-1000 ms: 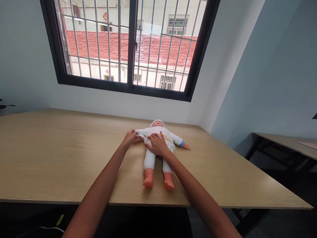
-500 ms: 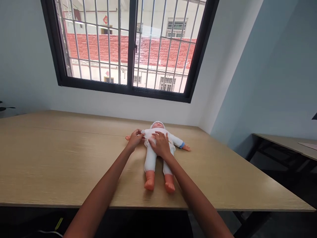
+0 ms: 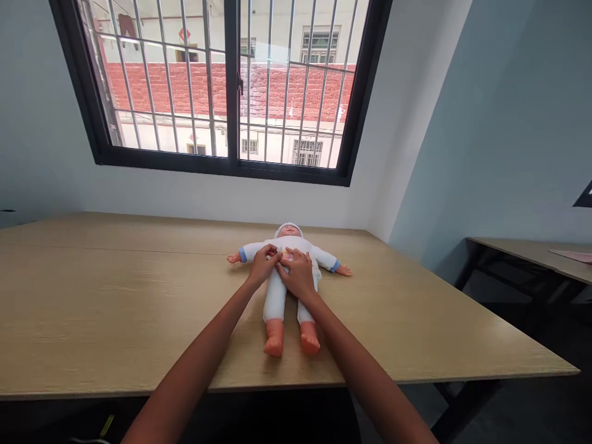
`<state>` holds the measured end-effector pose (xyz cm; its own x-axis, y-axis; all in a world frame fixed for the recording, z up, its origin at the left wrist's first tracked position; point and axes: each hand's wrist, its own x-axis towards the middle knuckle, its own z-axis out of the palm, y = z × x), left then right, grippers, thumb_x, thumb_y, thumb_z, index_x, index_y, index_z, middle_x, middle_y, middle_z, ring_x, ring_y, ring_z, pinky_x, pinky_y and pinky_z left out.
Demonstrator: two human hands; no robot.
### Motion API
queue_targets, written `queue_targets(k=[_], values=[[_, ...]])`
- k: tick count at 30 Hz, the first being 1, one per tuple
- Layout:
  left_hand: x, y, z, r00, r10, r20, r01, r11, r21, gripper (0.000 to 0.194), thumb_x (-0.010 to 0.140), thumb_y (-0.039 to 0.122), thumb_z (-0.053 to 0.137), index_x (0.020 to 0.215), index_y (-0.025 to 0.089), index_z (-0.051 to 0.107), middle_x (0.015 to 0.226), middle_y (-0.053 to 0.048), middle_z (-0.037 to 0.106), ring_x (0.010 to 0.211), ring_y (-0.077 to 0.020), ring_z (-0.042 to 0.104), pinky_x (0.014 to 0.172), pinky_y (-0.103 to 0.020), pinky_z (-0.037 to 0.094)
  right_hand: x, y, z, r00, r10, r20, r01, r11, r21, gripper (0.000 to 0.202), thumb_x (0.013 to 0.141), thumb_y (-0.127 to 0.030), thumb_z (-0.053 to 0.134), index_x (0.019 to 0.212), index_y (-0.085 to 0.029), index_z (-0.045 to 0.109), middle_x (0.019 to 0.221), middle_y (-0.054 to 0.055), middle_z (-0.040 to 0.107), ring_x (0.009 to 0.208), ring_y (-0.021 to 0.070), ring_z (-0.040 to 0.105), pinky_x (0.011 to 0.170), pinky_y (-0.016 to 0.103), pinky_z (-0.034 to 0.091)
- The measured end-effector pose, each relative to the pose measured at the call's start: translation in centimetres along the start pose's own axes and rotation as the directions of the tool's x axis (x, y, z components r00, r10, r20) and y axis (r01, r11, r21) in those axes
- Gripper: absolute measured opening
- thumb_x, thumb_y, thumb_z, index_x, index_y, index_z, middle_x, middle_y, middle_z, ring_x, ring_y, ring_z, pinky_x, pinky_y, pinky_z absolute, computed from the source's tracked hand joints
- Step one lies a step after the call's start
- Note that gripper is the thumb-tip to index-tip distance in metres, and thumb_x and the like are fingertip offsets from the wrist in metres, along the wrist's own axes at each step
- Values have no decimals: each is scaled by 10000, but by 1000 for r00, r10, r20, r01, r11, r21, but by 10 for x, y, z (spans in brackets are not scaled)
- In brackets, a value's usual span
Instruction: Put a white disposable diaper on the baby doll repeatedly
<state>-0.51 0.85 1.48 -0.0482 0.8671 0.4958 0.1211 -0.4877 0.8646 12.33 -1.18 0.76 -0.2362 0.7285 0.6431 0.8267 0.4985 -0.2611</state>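
A baby doll (image 3: 274,300) in white clothes with blue cuffs lies on its back, head toward the window and bare feet toward me. A white diaper (image 3: 317,272) with a ruffled edge is around its hips, and a small coloured print shows on its front. At the doll's waist, my left hand (image 3: 263,265) is closed in a pinch on the diaper's edge. My right hand (image 3: 300,273) rests over the front with bent fingers gripping the diaper, its thumb close to my left fingertips. My fingers hide the exact spot they hold.
The doll lies on a wide wooden table (image 3: 139,308), whose front edge is nearest me. Behind it is a wall with a barred window (image 3: 234,92). A second table (image 3: 522,256) stands at the right with a pinkish flat item (image 3: 573,254) on it.
My left hand has moved inward from the doll's side to the front of its waist, now meeting my right hand. The right fingers are more bent. The view has shifted slightly.
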Motion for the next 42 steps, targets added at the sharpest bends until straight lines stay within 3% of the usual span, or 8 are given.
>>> queue_targets(k=[3, 9, 15, 24, 33, 42], values=[[-1, 0, 1, 999, 17, 39, -17, 1000, 17, 144, 757, 330, 617, 759, 188, 591, 776, -15, 619, 791, -185, 587, 817, -322, 471, -1, -1, 1, 996, 30, -90, -19, 993, 121, 191, 890, -270, 543, 908, -234, 730, 1285, 72, 620, 1261, 263, 471, 1160, 513, 173], [-5, 0, 3, 997, 63, 33, -65, 994, 87, 176, 804, 363, 613, 820, 191, 641, 917, -60, 661, 921, -224, 612, 880, -360, 474, -1, -2, -1, 948, 226, -224, -139, 927, 347, 232, 891, -203, 389, 926, -200, 618, 1059, 78, 678, 1073, 236, 552, 1011, 388, 367], [-12, -11, 6, 962, 249, 116, -273, 916, 293, 285, 915, 335, 482, 989, 193, 718, 1035, -101, 646, 1055, -247, 577, 994, -421, 433, 0, 3, -2, 903, 355, -243, -209, 856, 474, 277, 863, -192, 298, 968, -200, 554, 1053, 91, 658, 1045, 238, 546, 936, 358, 401], [-15, -21, 1, 959, 223, 175, -281, 836, 471, 349, 949, 361, 443, 1162, 253, 697, 1338, -94, 568, 1309, -290, 405, 1135, -516, 268, 0, 5, 0, 888, 376, -267, -182, 817, 546, 234, 847, -204, 313, 930, -222, 531, 1033, 82, 652, 1021, 233, 550, 932, 356, 397], [-20, -25, 1, 957, 281, 75, -287, 867, 408, 341, 947, 335, 445, 1191, 248, 666, 1294, -92, 584, 1266, -248, 474, 1111, -438, 337, 3, 8, 0, 887, 367, -281, -183, 837, 515, 236, 801, -184, 397, 970, -190, 562, 1067, 115, 655, 1043, 242, 551, 923, 368, 423], [-21, -22, 3, 958, 285, 38, -278, 883, 377, 294, 930, 325, 454, 1128, 197, 628, 1128, -106, 620, 1137, -254, 535, 1037, -413, 399, 3, 9, 1, 908, 330, -259, -181, 865, 468, 323, 837, -146, 369, 1055, -180, 604, 1061, 96, 673, 1076, 242, 544, 955, 369, 417]])
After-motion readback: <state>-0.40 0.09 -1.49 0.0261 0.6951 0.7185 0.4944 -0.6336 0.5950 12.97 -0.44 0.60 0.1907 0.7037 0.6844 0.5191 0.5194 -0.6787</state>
